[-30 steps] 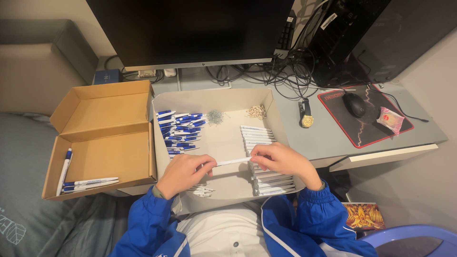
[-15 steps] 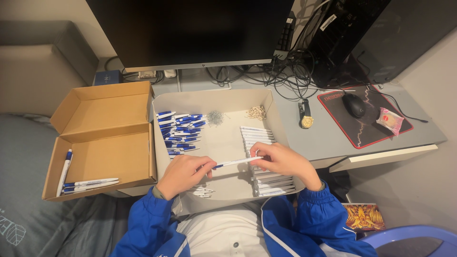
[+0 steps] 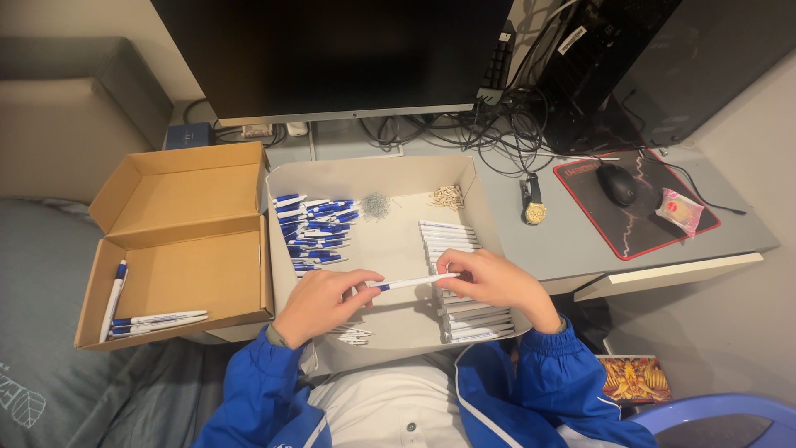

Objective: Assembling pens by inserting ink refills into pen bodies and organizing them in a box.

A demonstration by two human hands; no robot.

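Observation:
Both hands hold one white pen with a blue tip [image 3: 412, 283] level over a shallow cardboard tray [image 3: 390, 177]. My left hand [image 3: 323, 304] pinches its blue end. My right hand [image 3: 495, 284] grips the white barrel end. Inside the tray lie a pile of blue-and-white pen parts [image 3: 314, 230] at the left, a row of white pen barrels [image 3: 452, 239] at the right, a small heap of metal springs [image 3: 376, 206] and a heap of small tan parts [image 3: 446, 197] at the back. A few thin refills [image 3: 352, 334] rest below my left hand.
An open brown cardboard box [image 3: 178, 249] at the left holds a few finished pens [image 3: 153, 321]. Behind the tray stand a monitor [image 3: 332, 58] and tangled cables [image 3: 485, 133]. A wristwatch [image 3: 533, 202], a mouse [image 3: 617, 183] on a mat and a wrapped snack [image 3: 679, 211] lie to the right.
The hands have drawn slightly apart, and the pen's blue tip now shows between them. Nothing else has moved.

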